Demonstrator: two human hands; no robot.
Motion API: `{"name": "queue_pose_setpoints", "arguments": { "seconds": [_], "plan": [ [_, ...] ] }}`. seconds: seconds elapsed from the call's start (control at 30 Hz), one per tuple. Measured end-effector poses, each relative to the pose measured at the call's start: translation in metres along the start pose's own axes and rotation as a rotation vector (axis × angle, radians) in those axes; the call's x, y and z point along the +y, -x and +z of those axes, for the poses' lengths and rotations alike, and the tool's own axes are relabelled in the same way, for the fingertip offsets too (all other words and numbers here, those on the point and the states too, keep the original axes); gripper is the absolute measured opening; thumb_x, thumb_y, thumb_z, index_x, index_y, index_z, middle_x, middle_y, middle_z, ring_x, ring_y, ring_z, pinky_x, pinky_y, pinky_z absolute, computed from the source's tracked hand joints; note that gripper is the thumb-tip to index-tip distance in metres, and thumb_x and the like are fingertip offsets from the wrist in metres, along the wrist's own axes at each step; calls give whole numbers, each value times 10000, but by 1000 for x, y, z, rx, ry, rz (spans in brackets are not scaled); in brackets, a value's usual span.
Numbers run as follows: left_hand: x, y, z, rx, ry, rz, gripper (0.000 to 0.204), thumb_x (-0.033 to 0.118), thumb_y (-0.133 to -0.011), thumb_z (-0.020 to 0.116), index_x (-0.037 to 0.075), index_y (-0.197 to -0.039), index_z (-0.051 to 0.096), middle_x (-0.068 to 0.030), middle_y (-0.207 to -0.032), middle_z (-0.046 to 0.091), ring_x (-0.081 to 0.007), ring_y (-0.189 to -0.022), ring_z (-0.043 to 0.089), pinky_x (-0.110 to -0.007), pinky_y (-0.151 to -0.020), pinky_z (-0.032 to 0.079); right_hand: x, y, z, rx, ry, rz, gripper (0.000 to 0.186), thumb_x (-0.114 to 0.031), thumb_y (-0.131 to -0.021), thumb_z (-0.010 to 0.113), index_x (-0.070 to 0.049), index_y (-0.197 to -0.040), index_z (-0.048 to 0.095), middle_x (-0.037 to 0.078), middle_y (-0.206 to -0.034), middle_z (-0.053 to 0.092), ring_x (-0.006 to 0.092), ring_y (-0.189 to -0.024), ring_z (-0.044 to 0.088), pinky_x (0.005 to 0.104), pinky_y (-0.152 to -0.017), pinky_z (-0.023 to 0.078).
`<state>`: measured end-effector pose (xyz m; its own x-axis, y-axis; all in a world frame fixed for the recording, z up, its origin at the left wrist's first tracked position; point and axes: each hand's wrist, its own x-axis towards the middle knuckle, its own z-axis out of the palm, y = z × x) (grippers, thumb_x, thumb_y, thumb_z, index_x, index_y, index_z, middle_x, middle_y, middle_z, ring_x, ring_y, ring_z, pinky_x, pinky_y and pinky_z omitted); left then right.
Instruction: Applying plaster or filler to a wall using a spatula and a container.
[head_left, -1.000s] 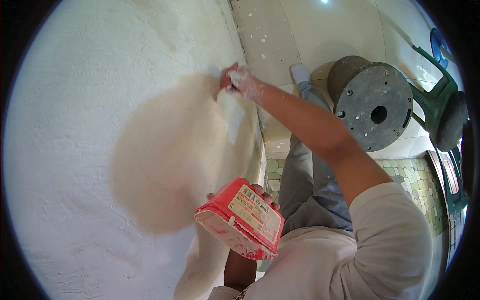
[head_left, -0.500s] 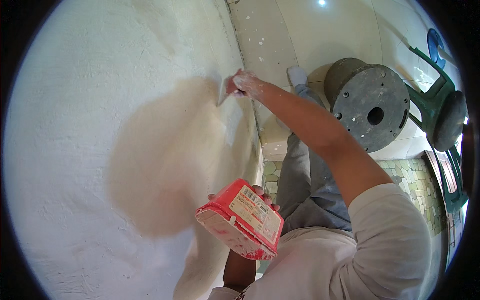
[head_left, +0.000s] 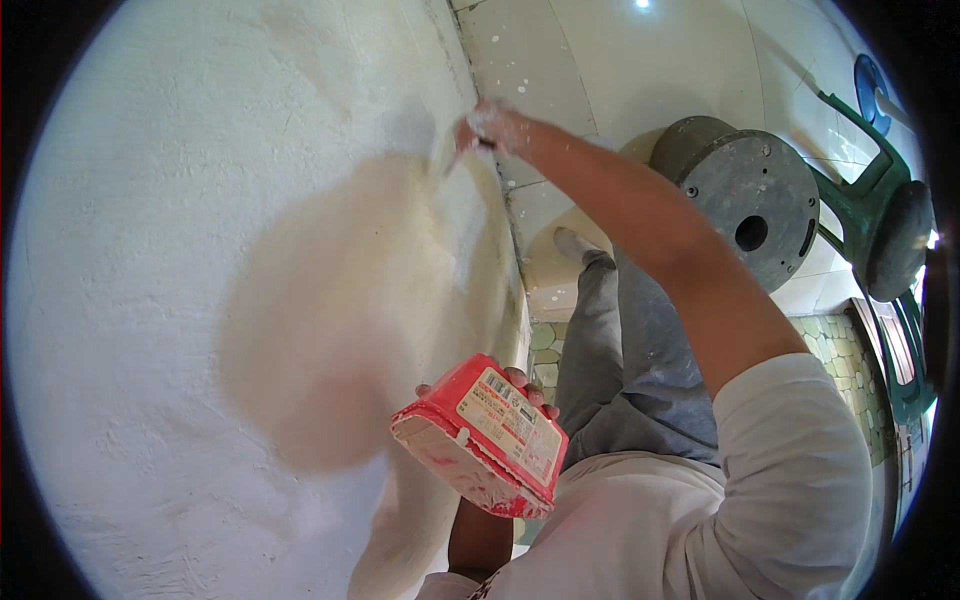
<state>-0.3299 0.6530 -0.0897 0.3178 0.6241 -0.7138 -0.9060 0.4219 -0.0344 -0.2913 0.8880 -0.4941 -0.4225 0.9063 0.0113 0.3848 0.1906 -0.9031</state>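
My right hand point(head_left: 492, 128), smeared with white material and slightly blurred, grips a putty knife point(head_left: 449, 161), its blade against or very close to the plastered white wall point(head_left: 160, 260). A soft shadow lies on the wall around and below it. Lower down, my left hand point(head_left: 528, 390) has its fingers wrapped round a red plastic tub point(head_left: 480, 440) with a pale label and dried white paste along its edge; the tub is tilted beside the wall, and what is inside is hidden.
My legs in grey trousers stand on pale floor tiles point(head_left: 540, 70) spotted with white. To the right are a grey cylindrical drum point(head_left: 740, 190), a green chair point(head_left: 865, 195) and a blue object point(head_left: 868, 90). Mosaic paving point(head_left: 840, 350) shows lower right.
My right hand and the knife have moved up the wall, toward the top of the picture. A foot has shifted lower in view. My left hand and tub barely moved.
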Motion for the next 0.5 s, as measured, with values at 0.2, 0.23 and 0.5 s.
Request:
{"name": "queue_pose_setpoints", "arguments": {
  "seconds": [0.2, 0.23, 0.5],
  "plan": [
    [6, 5, -4, 60, 19, -16, 819, 714, -807, 429, -9, -1178, 526, -153, -1133, 539, -321, -1101, 495, -476, -1006, 350, -29, 5, 64, -5, -992, 484, 111, -201, -592, 701, -150, -544, 616, 63, -554, 592, 243, -570, 616, 381, -527, 498],
    [7, 14, -16, 9, 2, -15, 817, 714, -809, 425, -6, -1179, 530, -149, -1139, 539, -317, -1102, 495, -471, -1006, 350, -37, -4, 74, 76, -1292, 576, 152, -228, -600, 701, -144, -521, 601, 70, -536, 578, 254, -555, 606, 388, -515, 488],
    [9, 26, -53, -130, -64, 67, 557, 396, -906, 535, 47, -1304, 363, -156, -1243, 476, -328, -1149, 488, -536, -1003, 374, -32, -69, -34, 219, -394, -43, 115, -45, -641, 674, -134, -570, 655, 41, -585, 631, 177, -513, 592, 368, -488, 462]
  ]
}}
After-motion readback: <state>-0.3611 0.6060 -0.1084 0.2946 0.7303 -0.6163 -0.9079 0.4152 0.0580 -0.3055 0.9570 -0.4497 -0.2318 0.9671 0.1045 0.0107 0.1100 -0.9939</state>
